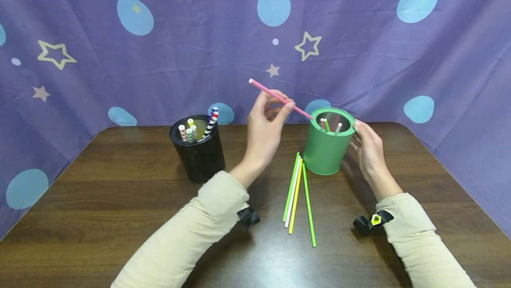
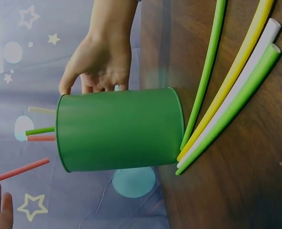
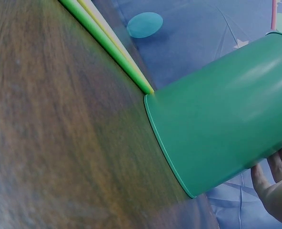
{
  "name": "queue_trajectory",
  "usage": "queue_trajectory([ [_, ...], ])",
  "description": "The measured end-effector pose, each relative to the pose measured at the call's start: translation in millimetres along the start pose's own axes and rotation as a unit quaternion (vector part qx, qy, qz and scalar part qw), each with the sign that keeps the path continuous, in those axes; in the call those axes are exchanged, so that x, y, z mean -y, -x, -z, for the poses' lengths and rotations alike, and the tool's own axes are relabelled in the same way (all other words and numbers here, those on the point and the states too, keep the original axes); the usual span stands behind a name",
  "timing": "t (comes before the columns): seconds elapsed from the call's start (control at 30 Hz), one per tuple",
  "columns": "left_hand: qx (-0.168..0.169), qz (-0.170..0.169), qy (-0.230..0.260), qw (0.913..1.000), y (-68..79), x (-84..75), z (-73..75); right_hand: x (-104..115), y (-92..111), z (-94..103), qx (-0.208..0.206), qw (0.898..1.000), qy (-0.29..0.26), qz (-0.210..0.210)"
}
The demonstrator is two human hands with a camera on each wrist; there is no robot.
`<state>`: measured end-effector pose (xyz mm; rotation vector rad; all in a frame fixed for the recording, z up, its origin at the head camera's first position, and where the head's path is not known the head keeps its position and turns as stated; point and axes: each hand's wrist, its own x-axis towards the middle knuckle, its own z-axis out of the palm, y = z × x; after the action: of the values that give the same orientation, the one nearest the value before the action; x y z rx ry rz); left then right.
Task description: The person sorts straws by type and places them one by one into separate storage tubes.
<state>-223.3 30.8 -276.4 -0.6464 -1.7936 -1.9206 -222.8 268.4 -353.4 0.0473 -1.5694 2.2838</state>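
My left hand (image 1: 265,124) pinches a pink straw (image 1: 275,94) between thumb and fingers. The straw slants down to the right, its lower end at the rim of an upright green can (image 1: 325,152). Inside that can stand a red straw, a green straw (image 1: 327,125) and a white straw (image 1: 339,127). With thumb near the rim and fingers curled against the side, my right hand (image 1: 369,146) holds the can from the right; the right wrist view shows its fingers (image 3: 260,181) against the wall.
Several loose straws, green (image 1: 309,208), yellow (image 1: 295,197) and white, lie on the wooden table (image 1: 131,199) before the green can. To the left stands a black can (image 1: 201,159) with several patterned straws (image 1: 189,134). A purple cloth (image 1: 207,26) hangs behind.
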Motion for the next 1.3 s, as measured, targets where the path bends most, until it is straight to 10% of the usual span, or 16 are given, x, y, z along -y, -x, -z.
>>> queue_trajectory([
  [0.8,0.095,0.063,-0.098,0.9887,10.9,20.1,-27.4,-0.9,-1.2,-0.5,-0.004,1.000,0.013,0.002],
  [1.3,0.151,0.040,-0.249,0.9558,-1.9,27.7,-36.9,-0.8,-0.4,-0.2,-0.007,1.000,0.009,0.003],
])
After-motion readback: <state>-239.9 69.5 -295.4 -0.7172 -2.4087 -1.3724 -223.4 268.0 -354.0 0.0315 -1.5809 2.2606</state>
